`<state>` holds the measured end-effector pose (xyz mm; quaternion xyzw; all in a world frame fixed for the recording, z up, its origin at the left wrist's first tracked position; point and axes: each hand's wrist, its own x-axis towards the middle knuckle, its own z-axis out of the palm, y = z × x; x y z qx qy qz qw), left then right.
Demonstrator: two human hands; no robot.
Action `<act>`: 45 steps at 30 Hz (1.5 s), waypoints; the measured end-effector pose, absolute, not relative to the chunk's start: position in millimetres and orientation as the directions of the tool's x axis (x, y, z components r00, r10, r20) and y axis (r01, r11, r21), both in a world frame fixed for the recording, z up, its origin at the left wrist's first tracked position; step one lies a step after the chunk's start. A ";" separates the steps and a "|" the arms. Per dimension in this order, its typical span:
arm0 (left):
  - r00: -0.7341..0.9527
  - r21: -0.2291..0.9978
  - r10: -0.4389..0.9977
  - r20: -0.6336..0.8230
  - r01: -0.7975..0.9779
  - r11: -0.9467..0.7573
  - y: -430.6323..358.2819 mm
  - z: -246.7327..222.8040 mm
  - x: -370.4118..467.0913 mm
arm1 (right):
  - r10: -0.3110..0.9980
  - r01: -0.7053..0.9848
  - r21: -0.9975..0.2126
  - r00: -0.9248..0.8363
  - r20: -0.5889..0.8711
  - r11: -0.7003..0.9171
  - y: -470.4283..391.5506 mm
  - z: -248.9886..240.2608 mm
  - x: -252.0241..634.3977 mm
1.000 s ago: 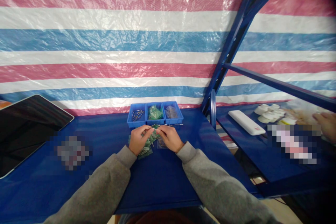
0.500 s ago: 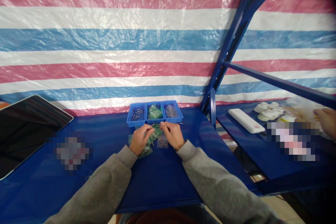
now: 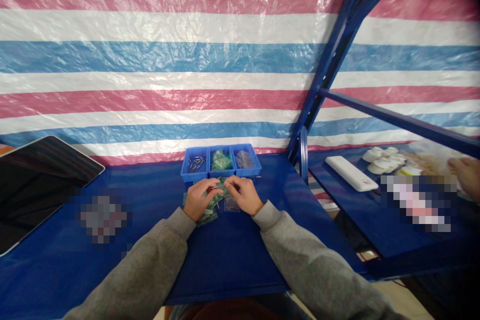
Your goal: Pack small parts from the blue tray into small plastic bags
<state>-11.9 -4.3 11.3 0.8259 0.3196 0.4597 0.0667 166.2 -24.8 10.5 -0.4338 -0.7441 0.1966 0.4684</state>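
My left hand [image 3: 199,198] and my right hand [image 3: 244,195] meet just in front of three blue bins, fingers pinched close together. Something small and thin shows at the fingertips, too small to name. Beneath and between the hands lie green plastic packets [image 3: 208,216] and a small clear packet [image 3: 231,204] with brownish pieces. The left bin [image 3: 194,176] holds metal pins, the middle one [image 3: 222,173] green packets, the right one [image 3: 248,170] clear packets. A thin metal rod [image 3: 252,176] lies before the right bin.
A dark-screened tablet [image 3: 45,185] lies at the left, near a blurred-out item [image 3: 104,218]. Beyond the blue metal frame [image 3: 322,75], a second table [image 3: 390,230] bears a white device [image 3: 351,173] and white parts [image 3: 384,160]. Another person's hand [image 3: 466,175] is at the far right.
My right hand has shifted slightly left and my left fingers have moved a little, so the fingertips are closer together. The other person's hand has shifted slightly.
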 end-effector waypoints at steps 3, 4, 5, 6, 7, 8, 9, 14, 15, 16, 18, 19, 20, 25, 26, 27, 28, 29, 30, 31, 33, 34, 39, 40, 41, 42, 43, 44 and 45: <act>0.356 0.408 0.586 0.728 0.462 -0.787 -4.4 13.8 -12.2 | 0.834 0.446 -0.718 -0.142 0.533 0.535 -24.7 11.7 167.4; 0.352 0.406 0.582 0.734 0.460 -0.790 -4.4 14.5 -12.5 | 0.833 0.443 -0.719 -0.141 0.535 0.536 -24.9 12.5 167.8; 0.351 0.404 0.577 0.737 0.456 -0.793 -4.3 15.2 -12.9 | 0.833 0.441 -0.719 -0.141 0.535 0.537 -25.0 13.3 168.1; 0.357 0.403 0.574 0.737 0.449 -0.797 -4.2 15.8 -13.3 | 0.833 0.443 -0.719 -0.138 0.535 0.535 -25.2 14.0 168.3; 0.370 0.404 0.574 0.731 0.443 -0.800 -4.2 16.2 -13.6 | 0.835 0.447 -0.720 -0.135 0.533 0.532 -25.4 14.4 168.4; 0.388 0.405 0.577 0.719 0.441 -0.801 -4.3 16.6 -13.9 | 0.838 0.451 -0.721 -0.132 0.529 0.526 -25.6 14.8 168.4; 0.407 0.405 0.584 0.702 0.445 -0.798 -4.4 17.0 -14.1 | 0.840 0.454 -0.722 -0.131 0.526 0.523 -25.8 14.9 168.3; 0.458 0.417 0.641 0.616 0.500 -0.759 -5.1 17.4 -13.7 | 0.820 0.429 -0.710 -0.155 0.551 0.558 -27.0 15.8 169.3; 0.461 0.423 0.648 0.606 0.503 -0.754 -5.3 17.4 -13.6 | 0.817 0.425 -0.708 -0.165 0.552 0.564 -27.2 16.1 169.6; 0.463 0.428 0.654 0.599 0.505 -0.750 -5.4 17.5 -13.5 | 0.817 0.422 -0.707 -0.178 0.548 0.567 -27.4 16.3 169.8; 0.463 0.440 0.659 0.593 0.499 -0.747 -5.6 18.3 -13.5 | 0.820 0.423 -0.708 -0.204 0.534 0.566 -27.5 16.6 169.6; 0.461 0.445 0.658 0.596 0.492 -0.748 -5.6 18.9 -13.6 | 0.822 0.428 -0.706 -0.213 0.528 0.564 -27.5 16.5 169.1; 0.458 0.450 0.656 0.600 0.484 -0.750 -5.7 19.6 -13.8 | 0.823 0.435 -0.703 -0.218 0.524 0.563 -27.3 16.4 168.5; 0.429 0.449 0.634 0.643 0.460 -0.766 -5.6 21.9 -14.9 | 0.830 0.447 -0.702 -0.231 0.508 0.555 -26.0 16.2 165.7; 0.422 0.444 0.631 0.651 0.462 -0.768 -5.6 21.7 -15.0 | 0.831 0.443 -0.706 -0.233 0.505 0.553 -25.9 16.4 165.6; 0.416 0.440 0.627 0.658 0.464 -0.769 -5.8 21.3 -15.0 | 0.832 0.439 -0.709 -0.233 0.503 0.552 -25.8 16.7 165.7; 0.413 0.436 0.625 0.663 0.465 -0.770 -6.0 20.9 -15.0 | 0.832 0.434 -0.711 -0.233 0.504 0.553 -25.9 17.0 165.8; 0.410 0.435 0.624 0.666 0.466 -0.771 -6.2 20.4 -14.9 | 0.830 0.428 -0.713 -0.231 0.507 0.555 -26.1 17.3 165.9; 0.406 0.438 0.625 0.667 0.465 -0.769 -6.5 20.2 -14.7 | 0.828 0.422 -0.715 -0.229 0.512 0.558 -26.3 17.6 166.0; 0.401 0.445 0.630 0.666 0.464 -0.766 -6.9 20.1 -14.6 | 0.827 0.414 -0.717 -0.226 0.515 0.560 -26.5 17.8 166.1; 0.390 0.469 0.646 0.656 0.459 -0.754 -7.7 20.4 -14.0 | 0.832 0.390 -0.736 -0.209 0.514 0.553 -27.3 18.2 165.9; 0.388 0.483 0.653 0.650 0.454 -0.749 -8.0 20.7 -13.8 | 0.838 0.372 -0.752 -0.196 0.509 0.544 -27.8 18.5 165.7; 0.402 0.507 0.650 0.644 0.412 -0.757 -7.8 21.7 -14.4 | 0.871 0.269 -0.829 -0.174 0.459 0.491 -30.7 20.1 164.0; 0.402 0.505 0.647 0.648 0.408 -0.760 -7.5 21.6 -14.9 | 0.875 0.253 -0.838 -0.186 0.448 0.483 -31.1 20.0 163.6; 0.402 0.503 0.644 0.651 0.407 -0.762 -7.3 21.4 -15.3 | 0.877 0.237 -0.847 -0.199 0.436 0.475 -31.3 19.7 163.2; 0.398 0.501 0.643 0.655 0.408 -0.763 -7.3 21.3 -15.5 | 0.880 0.224 -0.855 -0.209 0.426 0.467 -31.3 19.1 162.8; 0.388 0.500 0.642 0.661 0.411 -0.762 -7.6 21.1 -15.4 | 0.883 0.213 -0.862 -0.210 0.419 0.460 -31.1 18.4 162.4; 0.374 0.500 0.643 0.668 0.415 -0.760 -8.2 20.9 -15.1 | 0.887 0.207 -0.868 -0.203 0.414 0.452 -30.7 17.5 162.0; 0.358 0.499 0.644 0.677 0.420 -0.758 -9.0 20.7 -14.7 | 0.893 0.206 -0.872 -0.187 0.410 0.444 -30.0 16.4 161.6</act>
